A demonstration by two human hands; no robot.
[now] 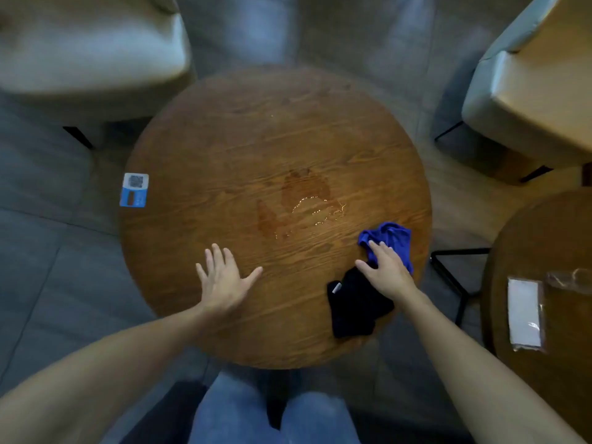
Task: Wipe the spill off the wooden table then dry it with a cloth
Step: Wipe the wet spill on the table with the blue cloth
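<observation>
Spill ahead of both hands

Round wooden table (224, 139); wet spill (301, 203) mid-top, beyond the fingertips. Left hand (221, 280) flat, splayed, holding nothing. Right hand (387, 267) presses blue cloth (394, 238); black cloth (355, 306) beside wrist

Round wooden surface (224, 149) lies bare toward the far edge; crumpled blue cloth (392, 240) and black cloth (355, 307) crowd the near right.

Both hands (221, 280) (386, 270) palm-down, fingers spread
</observation>
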